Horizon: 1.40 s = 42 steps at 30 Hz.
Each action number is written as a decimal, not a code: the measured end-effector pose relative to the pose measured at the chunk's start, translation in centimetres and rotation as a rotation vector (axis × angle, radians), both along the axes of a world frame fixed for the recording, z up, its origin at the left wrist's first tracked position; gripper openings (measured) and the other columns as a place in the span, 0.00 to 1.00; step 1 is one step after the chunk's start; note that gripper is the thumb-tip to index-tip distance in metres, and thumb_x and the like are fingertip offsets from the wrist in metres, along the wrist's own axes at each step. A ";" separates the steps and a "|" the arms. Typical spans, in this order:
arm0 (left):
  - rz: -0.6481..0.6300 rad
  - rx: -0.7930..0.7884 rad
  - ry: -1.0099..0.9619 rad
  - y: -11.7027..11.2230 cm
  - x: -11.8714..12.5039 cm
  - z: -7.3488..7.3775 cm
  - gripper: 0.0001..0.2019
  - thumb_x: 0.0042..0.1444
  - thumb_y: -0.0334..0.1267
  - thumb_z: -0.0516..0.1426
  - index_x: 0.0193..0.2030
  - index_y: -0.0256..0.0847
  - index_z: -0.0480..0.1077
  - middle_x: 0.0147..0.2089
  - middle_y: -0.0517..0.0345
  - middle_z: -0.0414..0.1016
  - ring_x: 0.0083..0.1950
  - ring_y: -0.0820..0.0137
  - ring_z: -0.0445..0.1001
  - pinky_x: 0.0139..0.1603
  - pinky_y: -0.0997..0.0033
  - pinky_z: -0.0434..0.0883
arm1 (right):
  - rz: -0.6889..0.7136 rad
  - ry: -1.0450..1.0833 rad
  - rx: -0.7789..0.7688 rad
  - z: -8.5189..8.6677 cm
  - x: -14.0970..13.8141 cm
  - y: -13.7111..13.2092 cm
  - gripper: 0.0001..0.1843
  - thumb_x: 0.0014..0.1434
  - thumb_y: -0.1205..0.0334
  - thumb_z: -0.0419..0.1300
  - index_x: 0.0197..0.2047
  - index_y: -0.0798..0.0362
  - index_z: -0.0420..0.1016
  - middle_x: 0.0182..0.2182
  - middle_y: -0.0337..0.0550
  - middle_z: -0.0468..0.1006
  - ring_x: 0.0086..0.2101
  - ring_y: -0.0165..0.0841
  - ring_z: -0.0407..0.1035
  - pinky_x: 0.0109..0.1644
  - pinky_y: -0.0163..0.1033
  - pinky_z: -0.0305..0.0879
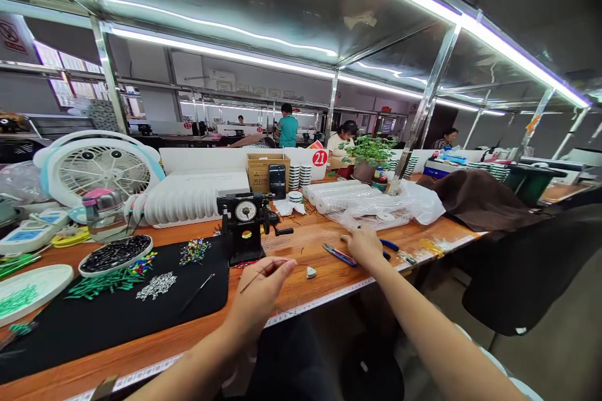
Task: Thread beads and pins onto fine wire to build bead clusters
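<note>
Well, at far left a white plate (64,274) bears slender pale green pieces (21,301). Next comes a clear jar (110,220) with a pink lid (101,195) (what it contains, I cannot tell), and before it a white oval dish (86,272) heaped with small glossy black pieces (116,253). Loose green sticks (101,286), silvery bits (157,286) and multicoloured beads (194,251) lie on a black mat (202,304). Past these stands a black hand-cranked device (245,225) with a dial; behind it, a brown cardboard box (258,177), its inside hidden.

Just in front of the device, the left hand (263,285) pinches a thin dark strand (249,283) between thumb and fingers, over the wooden tabletop (324,284). It looks very light and rather springy, likely to slip or bend; a fingertip hold near its middle should suit.

Further right come a small white triangular piece (311,272), blue-handled snips (341,255), then the right hand (365,247), fingers bent down; whether they grip anything, I cannot tell. Blue-handled pliers (389,244) lie just beyond.
</note>
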State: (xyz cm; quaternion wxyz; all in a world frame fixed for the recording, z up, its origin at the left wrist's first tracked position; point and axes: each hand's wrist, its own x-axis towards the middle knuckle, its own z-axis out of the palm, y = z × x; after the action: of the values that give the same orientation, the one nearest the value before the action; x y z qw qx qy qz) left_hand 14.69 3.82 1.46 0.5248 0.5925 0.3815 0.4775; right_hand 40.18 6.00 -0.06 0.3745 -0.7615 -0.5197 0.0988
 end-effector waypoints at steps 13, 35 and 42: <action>-0.286 0.209 0.273 -5.3 -5.2 -1.8 0.08 0.52 0.41 0.58 0.28 0.42 0.76 0.28 0.54 0.75 0.31 0.67 0.69 0.35 0.71 0.65 | 0.832 1.071 -0.084 0.8 -16.6 -6.7 0.14 0.47 0.54 0.67 0.31 0.58 0.76 0.18 0.34 0.65 0.17 0.21 0.50 0.19 0.30 0.40; -0.051 0.228 0.917 -5.2 -10.8 1.1 0.12 0.54 0.39 0.50 0.24 0.42 0.71 0.25 0.56 0.74 0.28 0.66 0.69 0.29 0.72 0.57 | 0.750 0.818 0.107 -1.1 -21.3 -8.1 0.10 0.54 0.56 0.61 0.28 0.53 0.78 0.22 0.40 0.72 0.23 0.30 0.66 0.24 0.33 0.58; -0.230 -0.219 0.496 -5.0 -11.2 0.5 0.13 0.46 0.46 0.59 0.21 0.37 0.73 0.17 0.61 0.67 0.20 0.74 0.60 0.22 0.76 0.53 | 0.675 0.914 0.013 -1.0 -20.8 -7.2 0.15 0.49 0.52 0.64 0.24 0.57 0.74 0.16 0.37 0.69 0.14 0.23 0.55 0.17 0.30 0.48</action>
State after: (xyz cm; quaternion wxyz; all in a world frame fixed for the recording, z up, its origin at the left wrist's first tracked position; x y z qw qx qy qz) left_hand 3.46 -1.20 1.93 0.5271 0.6702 0.4778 0.2113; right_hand 19.37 -1.22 -1.09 0.5138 -0.4304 -0.5200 0.5295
